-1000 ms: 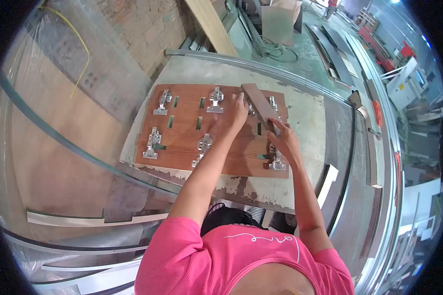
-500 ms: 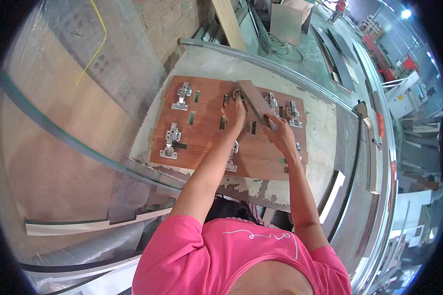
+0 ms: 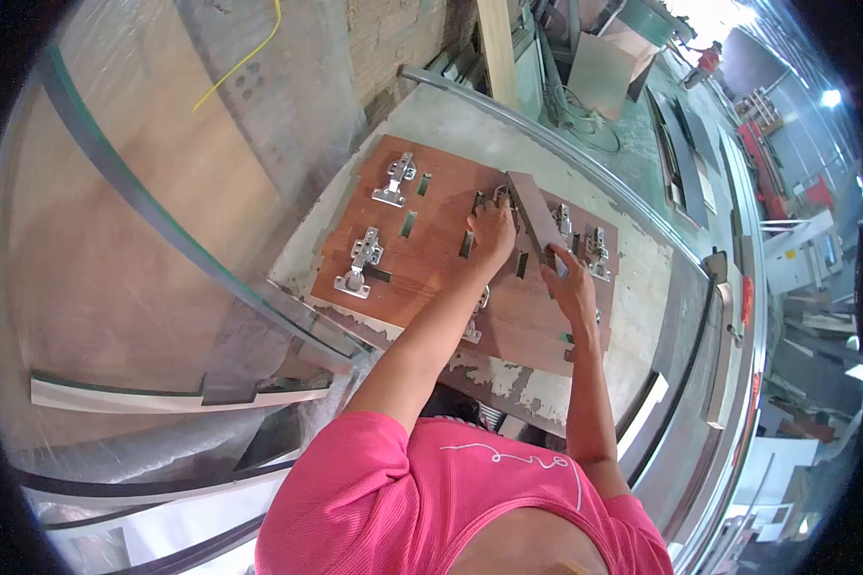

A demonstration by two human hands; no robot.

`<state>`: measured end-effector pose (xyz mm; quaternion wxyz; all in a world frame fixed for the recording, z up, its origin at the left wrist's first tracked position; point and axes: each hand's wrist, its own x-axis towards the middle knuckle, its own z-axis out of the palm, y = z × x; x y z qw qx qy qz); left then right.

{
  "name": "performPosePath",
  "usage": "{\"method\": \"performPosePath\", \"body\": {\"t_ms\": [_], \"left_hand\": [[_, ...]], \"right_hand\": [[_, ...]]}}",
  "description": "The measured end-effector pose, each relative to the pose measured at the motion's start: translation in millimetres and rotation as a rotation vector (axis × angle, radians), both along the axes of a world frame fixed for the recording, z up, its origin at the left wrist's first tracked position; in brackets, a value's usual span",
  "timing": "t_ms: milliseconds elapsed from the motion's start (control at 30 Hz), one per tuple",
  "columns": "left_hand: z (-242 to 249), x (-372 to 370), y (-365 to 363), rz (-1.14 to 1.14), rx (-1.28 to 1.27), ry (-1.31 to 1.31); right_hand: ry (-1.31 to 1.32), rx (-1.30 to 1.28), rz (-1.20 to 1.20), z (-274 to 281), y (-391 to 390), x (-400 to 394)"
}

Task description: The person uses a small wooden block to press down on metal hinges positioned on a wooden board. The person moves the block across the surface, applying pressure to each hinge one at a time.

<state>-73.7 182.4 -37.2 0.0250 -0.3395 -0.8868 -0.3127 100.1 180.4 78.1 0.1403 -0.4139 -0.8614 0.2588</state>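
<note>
One wooden strip (image 3: 539,216) lies slantwise over one brown board (image 3: 412,273), its near end clamped in the right hand (image 3: 571,287). The left hand (image 3: 494,232) bends its fingers beside the far end; whether they grip anything cannot be told. At least five metal hinges (image 3: 394,180) are countable on the board, one partly behind the left forearm (image 3: 441,331).

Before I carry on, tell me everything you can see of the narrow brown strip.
The brown strip is long, flat-faced and straight-edged, and looks like wood. It slants across the brown board, its far end beside the left hand, its near end gripped by the right hand, which partly hides it. Whether it rests on the board or the left fingers touch it, I cannot tell.
</note>
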Motion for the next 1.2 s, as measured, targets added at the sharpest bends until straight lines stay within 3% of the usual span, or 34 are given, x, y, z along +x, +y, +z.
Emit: {"method": "performPosePath", "body": {"t_ms": [133,200,267,333,367,467,567,667,1100,1200], "left_hand": [[43.3,-26.5,-30.9,0.098,0.083,0.051],[37.0,-64.9,-48.4,0.283,0.196,0.232],[35.0,-106.7,-70.7,0.411,0.113,0.238],[20.7,-134.5,-82.0,0.396,0.039,0.145],[11.1,-144.0,-84.8,0.370,-0.033,0.048],[-4.6,-158.1,-82.6,0.390,-0.081,0.041],[-4.3,-161.1,-76.7,0.439,-0.088,-0.118],[-6.2,-155.7,-77.3,0.489,-0.161,0.070],[-13.2,-158.3,-73.5,0.496,-0.106,0.059],[-7.2,-159.0,-79.4,0.421,-0.105,-0.083]], "right_hand": [[0.060,-0.032,0.043,23.0,-8.4,-22.8],[0.078,-0.039,0.125,20.5,-8.4,-38.7],[0.094,-0.046,0.208,15.7,-11.9,-55.8],[0.175,0.210,0.393,9.5,-19.4,-78.9],[0.176,0.212,0.403,4.8,-23.6,-90.1],[0.049,-0.014,0.333,2.8,-35.2,-116.5],[-0.040,-0.009,0.317,4.0,-40.4,-125.6],[-0.022,0.051,0.313,0.0,-40.3,-125.2],[0.017,0.021,0.318,-11.8,-52.8,-118.4],[0.045,0.001,0.291,-18.9,-54.3,-118.3]]}}
